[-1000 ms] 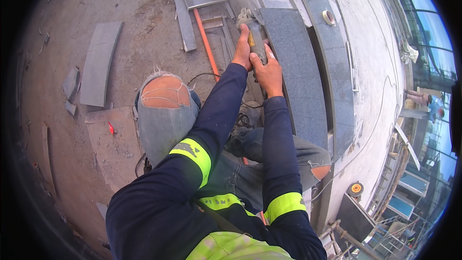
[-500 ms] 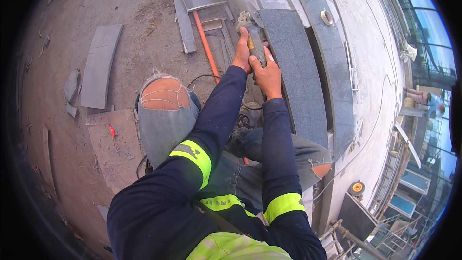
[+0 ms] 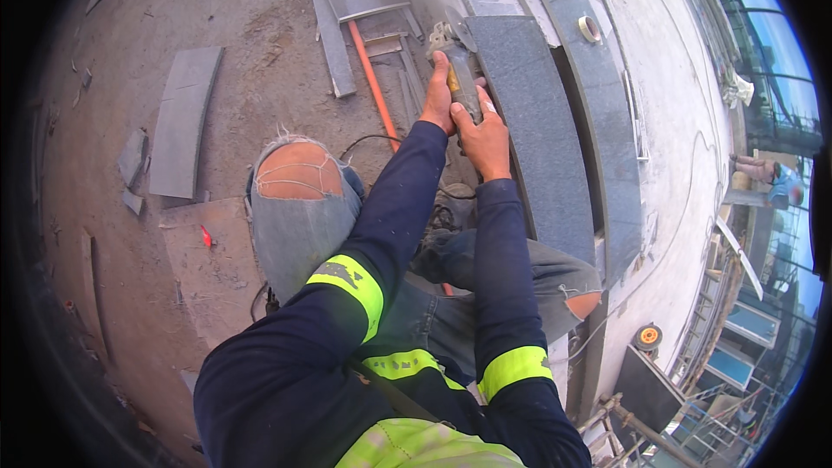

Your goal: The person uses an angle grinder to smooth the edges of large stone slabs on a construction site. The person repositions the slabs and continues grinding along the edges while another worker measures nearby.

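Both my hands are closed around an angle grinder (image 3: pixel 460 74) with a grey metal head and a yellow patch on its body. My left hand (image 3: pixel 438 97) wraps the side near the head, thumb pointing forward. Just behind it, my right hand (image 3: pixel 485 136) grips the body. The grinder's head is at the far left corner of a dark grey stone slab (image 3: pixel 533 121), which lies lengthwise to the right of my hands. Dust blurs the air beyond the head, and I cannot make out exactly where the disc meets the stone. A black cable (image 3: pixel 368 137) runs by my knees.
Left of my hands, an orange pipe (image 3: pixel 373 82) lies on the dusty ground. A loose grey slab (image 3: pixel 185 121) and broken pieces are farther left. A tape roll (image 3: pixel 588 29) rests on another slab at right. Beyond are scaffolding, a wheeled cart (image 3: pixel 646 337) and a distant person (image 3: pixel 784 184).
The view has shifted very slightly. My hands keep the same hold on the grinder at the slab's corner, and dust still hangs beyond it.
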Available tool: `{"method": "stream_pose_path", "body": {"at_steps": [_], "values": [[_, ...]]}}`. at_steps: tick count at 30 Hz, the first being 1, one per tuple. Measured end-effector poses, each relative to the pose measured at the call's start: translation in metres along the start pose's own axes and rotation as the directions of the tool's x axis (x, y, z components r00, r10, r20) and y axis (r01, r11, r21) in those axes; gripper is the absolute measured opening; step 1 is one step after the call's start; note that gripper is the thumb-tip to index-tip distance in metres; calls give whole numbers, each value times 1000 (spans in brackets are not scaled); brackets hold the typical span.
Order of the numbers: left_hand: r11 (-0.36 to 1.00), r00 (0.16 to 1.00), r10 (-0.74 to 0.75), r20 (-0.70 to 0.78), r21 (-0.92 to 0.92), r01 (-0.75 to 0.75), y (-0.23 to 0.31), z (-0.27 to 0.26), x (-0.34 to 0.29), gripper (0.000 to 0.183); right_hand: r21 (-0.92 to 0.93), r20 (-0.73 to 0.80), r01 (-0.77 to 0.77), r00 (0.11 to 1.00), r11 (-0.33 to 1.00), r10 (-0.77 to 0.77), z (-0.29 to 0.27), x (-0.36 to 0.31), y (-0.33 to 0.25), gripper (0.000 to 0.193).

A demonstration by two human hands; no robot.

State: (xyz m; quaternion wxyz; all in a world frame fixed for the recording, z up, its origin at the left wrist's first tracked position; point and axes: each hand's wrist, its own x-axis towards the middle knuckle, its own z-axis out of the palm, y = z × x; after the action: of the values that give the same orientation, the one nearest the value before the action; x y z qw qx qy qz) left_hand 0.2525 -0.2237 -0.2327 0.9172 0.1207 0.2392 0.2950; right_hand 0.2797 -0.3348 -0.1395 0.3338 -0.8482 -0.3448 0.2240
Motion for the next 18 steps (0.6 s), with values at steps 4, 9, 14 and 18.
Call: {"method": "stream_pose_path", "body": {"at_steps": [4, 9, 14, 18], "values": [[1000, 1000, -14, -10, -6, 14, -1, 0, 0, 103, -8, -9, -5, 1000, 1000, 5, 1, 0, 2, 76], [1000, 1000, -7, -14, 12, 7, 1, 2, 2, 103, -3, -21, 4, 1000, 1000, -4, 4, 4, 4, 76], [1000, 1000, -10, -19, 4, 11, 7, -2, 8, 103, 38, 0, -14, 1000, 999, 14, 6, 8, -3, 76], [1000, 999, -20, -47, -5, 20, 11, 3, 7, 99, 17, 0, -30, 1000, 999, 30, 7, 15, -1, 76]]}}
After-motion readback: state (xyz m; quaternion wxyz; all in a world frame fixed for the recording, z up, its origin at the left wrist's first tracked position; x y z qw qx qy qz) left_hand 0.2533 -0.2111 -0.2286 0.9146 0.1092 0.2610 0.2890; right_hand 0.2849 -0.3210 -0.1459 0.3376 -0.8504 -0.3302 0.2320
